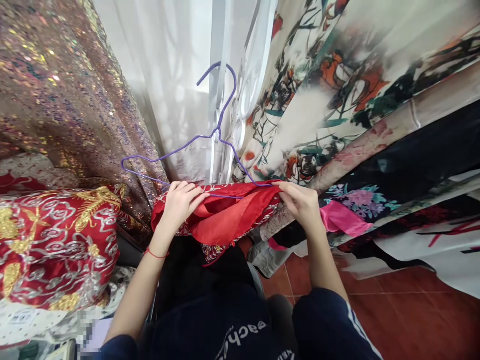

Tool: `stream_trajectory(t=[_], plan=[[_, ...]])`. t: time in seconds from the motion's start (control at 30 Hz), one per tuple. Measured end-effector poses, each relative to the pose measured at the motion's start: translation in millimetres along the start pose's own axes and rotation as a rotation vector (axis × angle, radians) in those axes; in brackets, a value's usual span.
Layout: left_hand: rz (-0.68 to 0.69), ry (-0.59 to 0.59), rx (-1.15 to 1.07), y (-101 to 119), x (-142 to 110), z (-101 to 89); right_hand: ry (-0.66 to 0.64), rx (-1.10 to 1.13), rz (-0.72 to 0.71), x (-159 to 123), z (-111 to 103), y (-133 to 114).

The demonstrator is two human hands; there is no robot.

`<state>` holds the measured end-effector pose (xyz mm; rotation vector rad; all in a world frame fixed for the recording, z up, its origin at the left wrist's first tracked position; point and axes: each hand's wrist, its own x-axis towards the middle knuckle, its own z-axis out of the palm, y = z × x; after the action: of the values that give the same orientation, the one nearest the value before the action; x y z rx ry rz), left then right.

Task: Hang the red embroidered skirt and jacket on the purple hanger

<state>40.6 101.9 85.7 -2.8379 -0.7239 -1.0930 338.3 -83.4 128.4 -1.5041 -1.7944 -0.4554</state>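
Observation:
A red garment (228,220) with silver and gold embroidery on its outer side and a smooth red lining stretches between my two hands. My left hand (180,202) is closed on its left part, by the lower bar of a purple wire hanger (187,142). The hanger stands with its hook up, and its left shoulder juts out past my left hand, outside the cloth. Its right end reaches the garment's edge, where my right hand (300,200) pinches the fabric with thumb and fingers. Whether the fingertips also grip the wire is hard to see.
To the left lies a folded red and gold embroidered cloth (60,245), below a sequined curtain-like fabric (71,95). White plastic hangers (257,60) hang behind the purple one. Patterned garments (337,85) and dark floral ones (405,185) fill the right, over red floor tiles (393,320).

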Motion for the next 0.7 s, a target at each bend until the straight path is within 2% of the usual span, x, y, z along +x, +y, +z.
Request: stream_trajectory(t=[0.13, 0.3, 0.4, 0.53, 0.6, 0.63, 0.7], plan=[[-0.046, -0.011, -0.04, 4, -4, -2.6, 0.041, 0.023, 0.003, 19, 13, -14], [-0.097, 0.002, -0.023, 4, -10, -6.4, 0.072, 0.057, -0.033, 37, 44, -38], [-0.111, -0.001, -0.007, 2, -11, -10.6, 0.007, 0.176, -0.004, 46, 56, -44], [-0.084, 0.018, 0.003, 3, -13, -16.9, -0.131, 0.304, 0.045, 54, 61, -46], [-0.087, 0.104, 0.014, 6, -20, -16.8, -0.141, 0.297, 0.051, 55, 62, -46], [-0.123, 0.186, 0.022, 7, -26, -15.0, -0.14, 0.288, 0.059, 54, 62, -47], [-0.27, 0.381, 0.022, 6, -42, -6.5, -0.136, 0.261, 0.075, 52, 63, -47]])
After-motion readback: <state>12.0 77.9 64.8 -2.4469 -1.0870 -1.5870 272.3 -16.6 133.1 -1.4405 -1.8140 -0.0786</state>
